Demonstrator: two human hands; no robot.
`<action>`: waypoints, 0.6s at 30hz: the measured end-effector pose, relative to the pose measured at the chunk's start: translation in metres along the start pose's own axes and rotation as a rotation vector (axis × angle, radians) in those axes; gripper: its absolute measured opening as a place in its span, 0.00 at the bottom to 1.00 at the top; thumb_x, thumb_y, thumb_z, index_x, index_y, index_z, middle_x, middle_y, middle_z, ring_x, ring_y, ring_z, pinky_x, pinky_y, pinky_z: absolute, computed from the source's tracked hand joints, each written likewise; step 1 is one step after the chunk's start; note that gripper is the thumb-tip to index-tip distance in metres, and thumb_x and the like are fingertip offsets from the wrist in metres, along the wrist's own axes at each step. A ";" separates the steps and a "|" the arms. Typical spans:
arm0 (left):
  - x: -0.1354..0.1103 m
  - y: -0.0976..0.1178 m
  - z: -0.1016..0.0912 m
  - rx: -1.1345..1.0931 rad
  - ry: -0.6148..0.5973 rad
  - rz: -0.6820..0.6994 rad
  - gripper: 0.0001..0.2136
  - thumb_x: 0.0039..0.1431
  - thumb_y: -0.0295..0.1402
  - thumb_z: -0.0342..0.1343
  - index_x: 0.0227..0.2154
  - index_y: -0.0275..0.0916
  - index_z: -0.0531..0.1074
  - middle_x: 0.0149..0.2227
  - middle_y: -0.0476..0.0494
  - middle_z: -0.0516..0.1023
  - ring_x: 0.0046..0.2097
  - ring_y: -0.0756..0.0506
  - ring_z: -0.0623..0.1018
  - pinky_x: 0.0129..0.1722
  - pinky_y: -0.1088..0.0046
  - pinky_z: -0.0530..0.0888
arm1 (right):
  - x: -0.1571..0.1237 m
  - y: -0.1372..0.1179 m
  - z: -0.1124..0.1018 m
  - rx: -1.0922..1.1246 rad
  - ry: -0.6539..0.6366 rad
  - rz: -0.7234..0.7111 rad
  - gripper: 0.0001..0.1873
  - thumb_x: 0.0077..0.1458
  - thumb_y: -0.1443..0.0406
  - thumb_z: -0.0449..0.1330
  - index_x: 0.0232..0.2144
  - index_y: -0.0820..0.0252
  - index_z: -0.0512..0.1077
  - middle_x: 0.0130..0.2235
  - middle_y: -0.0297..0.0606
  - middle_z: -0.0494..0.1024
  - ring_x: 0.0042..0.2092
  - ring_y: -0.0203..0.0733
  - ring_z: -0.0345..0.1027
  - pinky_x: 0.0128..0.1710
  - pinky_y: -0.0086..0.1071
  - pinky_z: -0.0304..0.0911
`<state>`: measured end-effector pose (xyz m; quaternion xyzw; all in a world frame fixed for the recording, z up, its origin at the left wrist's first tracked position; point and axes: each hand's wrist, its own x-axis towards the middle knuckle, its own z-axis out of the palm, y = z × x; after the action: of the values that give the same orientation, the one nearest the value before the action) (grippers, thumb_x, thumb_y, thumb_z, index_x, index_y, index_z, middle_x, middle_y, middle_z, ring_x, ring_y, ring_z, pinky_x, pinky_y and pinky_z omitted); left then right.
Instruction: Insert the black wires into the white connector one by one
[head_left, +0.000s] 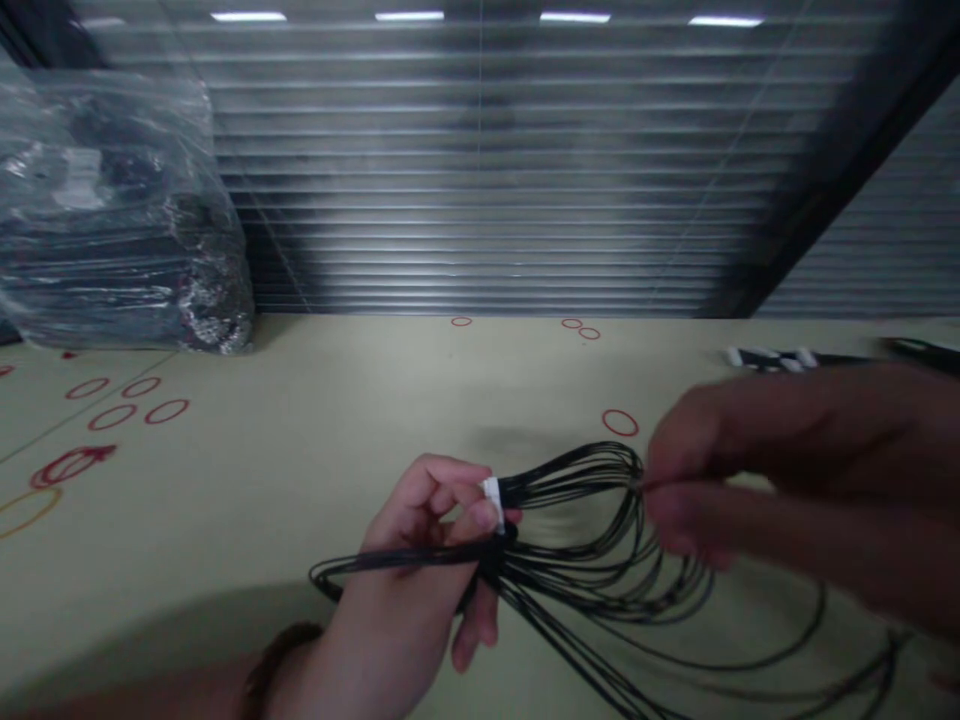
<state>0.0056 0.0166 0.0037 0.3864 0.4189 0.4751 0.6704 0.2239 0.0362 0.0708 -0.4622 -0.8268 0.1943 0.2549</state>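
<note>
My left hand is closed around a bundle of thin black wires. Between its thumb and fingers sits a white connector, from which several wires loop out to the right. One looped end of the bundle sticks out to the left across the wrist. My right hand, blurred, has thumb and finger pinched at the right side of the wire loops. A thin reddish strand shows at that pinch; its kind is hard to make out. Loose wire ends trail below the right hand.
Red rubber bands are scattered on the pale table, with a tangled red clump and a yellow band at left. A clear plastic bag of dark items stands back left. Black cables with white connectors lie back right.
</note>
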 end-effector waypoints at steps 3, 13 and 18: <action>-0.002 -0.001 -0.002 -0.011 -0.041 -0.013 0.12 0.53 0.40 0.60 0.31 0.39 0.64 0.24 0.58 0.69 0.12 0.59 0.67 0.08 0.90 0.59 | -0.007 -0.019 0.031 -0.052 0.001 -0.096 0.07 0.53 0.69 0.58 0.26 0.54 0.70 0.22 0.23 0.69 0.22 0.27 0.60 0.23 0.24 0.51; -0.001 -0.003 -0.003 -0.051 -0.105 -0.035 0.13 0.52 0.41 0.60 0.29 0.39 0.64 0.23 0.57 0.70 0.12 0.58 0.69 0.08 0.91 0.61 | -0.006 -0.021 0.052 -0.161 0.028 -0.142 0.07 0.55 0.70 0.55 0.26 0.56 0.69 0.27 0.27 0.71 0.28 0.34 0.63 0.28 0.30 0.53; -0.001 0.000 0.000 -0.041 -0.070 -0.057 0.15 0.49 0.42 0.63 0.27 0.38 0.64 0.21 0.57 0.70 0.11 0.58 0.68 0.08 0.91 0.61 | -0.007 -0.022 0.052 -0.167 0.027 -0.155 0.09 0.56 0.70 0.52 0.28 0.56 0.70 0.27 0.28 0.71 0.28 0.34 0.64 0.29 0.31 0.55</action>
<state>0.0057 0.0153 0.0037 0.3768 0.3961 0.4504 0.7058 0.1810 0.0145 0.0402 -0.4190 -0.8699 0.0982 0.2409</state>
